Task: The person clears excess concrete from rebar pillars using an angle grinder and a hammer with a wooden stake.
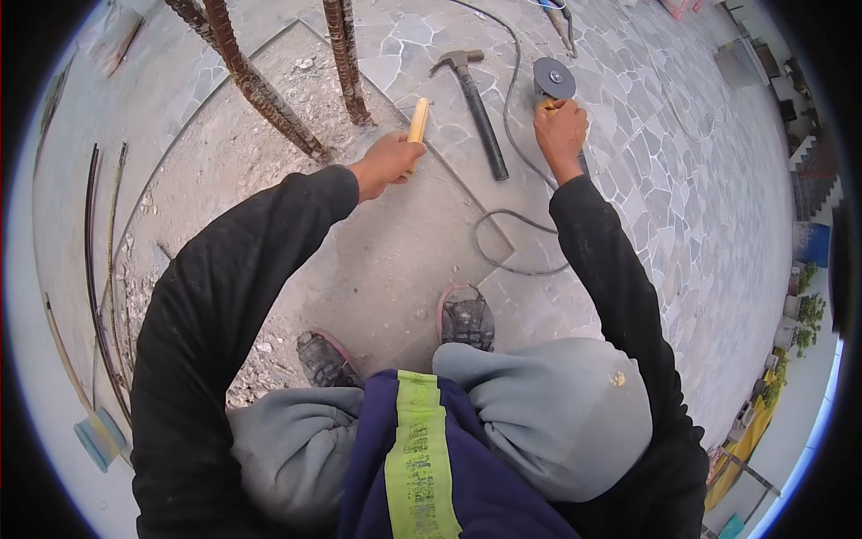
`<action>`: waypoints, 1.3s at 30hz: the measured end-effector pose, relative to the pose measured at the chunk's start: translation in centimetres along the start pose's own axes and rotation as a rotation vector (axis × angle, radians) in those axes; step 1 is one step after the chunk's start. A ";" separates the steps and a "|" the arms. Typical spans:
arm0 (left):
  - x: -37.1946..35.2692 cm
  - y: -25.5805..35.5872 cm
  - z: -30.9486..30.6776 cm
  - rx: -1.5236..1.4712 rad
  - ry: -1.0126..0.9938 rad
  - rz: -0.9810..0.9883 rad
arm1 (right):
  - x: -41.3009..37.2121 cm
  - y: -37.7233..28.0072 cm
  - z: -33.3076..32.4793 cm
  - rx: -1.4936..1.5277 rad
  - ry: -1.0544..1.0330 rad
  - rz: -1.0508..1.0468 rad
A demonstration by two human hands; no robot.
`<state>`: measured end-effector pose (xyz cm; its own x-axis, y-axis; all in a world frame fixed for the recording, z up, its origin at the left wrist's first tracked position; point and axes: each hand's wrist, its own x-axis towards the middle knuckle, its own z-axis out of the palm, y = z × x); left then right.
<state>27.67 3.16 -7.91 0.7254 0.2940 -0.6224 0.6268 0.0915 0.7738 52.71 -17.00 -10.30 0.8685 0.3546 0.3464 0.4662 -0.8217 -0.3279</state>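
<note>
My left hand (388, 165) is closed round a slim, straight yellow tool (419, 121) held upright over the edge of the rough concrete patch. Its exact kind is not clear. My right hand (562, 133) grips an angle grinder (554, 79) by its yellow and dark body, the grey disc facing up. Much of the grinder's body is hidden under that hand. Between my hands a claw hammer (480, 117) lies on the floor with its head pointing away from me. A grey power cord (516, 99) loops past the hammer and beneath my right forearm.
Rusty reinforcing bars (256, 85) rise from the broken concrete (211, 166) ahead on the left. Thin rods (93, 260) lie at far left near a light blue round object (100, 439). Stone-patterned flooring (669, 207) stretches right. Plant pots (784, 332) line the far right side.
</note>
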 end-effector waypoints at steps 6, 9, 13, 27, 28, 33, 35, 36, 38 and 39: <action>6.4 2.5 2.3 0.184 -0.061 -0.018 | -0.8 6.7 -0.6 -0.140 -0.353 0.168; 5.5 1.3 3.5 0.506 -0.124 0.236 | 0.5 7.9 -0.7 -0.122 -0.478 0.113; -1.4 -1.3 4.2 0.303 -0.489 -0.015 | 1.2 7.3 -1.4 -0.161 -0.459 0.073; -3.5 1.7 11.5 -0.977 0.123 0.567 | -7.3 -8.1 -12.1 1.146 -1.301 0.387; -4.0 2.0 11.4 -0.997 0.125 0.587 | -6.8 -9.6 -12.3 1.031 -1.283 0.311; -4.7 0.9 12.9 -1.483 0.201 0.490 | -6.1 -12.3 -13.1 0.314 -1.185 -0.299; -5.6 0.3 15.5 -1.667 0.154 0.518 | -6.2 -13.8 -14.2 0.123 -1.157 -0.427; -6.9 -0.1 17.3 -1.754 0.033 0.347 | -5.9 -14.5 -14.5 -0.057 -1.108 -0.545; -9.7 -0.3 21.2 -1.924 -0.158 0.099 | -5.5 -15.3 -13.6 -0.098 -1.068 -0.609; -10.5 0.4 22.5 -2.020 -0.225 0.026 | -5.6 -15.9 -13.5 -0.131 -1.082 -0.660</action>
<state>26.72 -21.26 -3.75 0.8423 0.2277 -0.4886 -0.4147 0.8528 -0.3174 38.10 -11.94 4.82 0.2016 0.8418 -0.5007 0.8937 -0.3672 -0.2576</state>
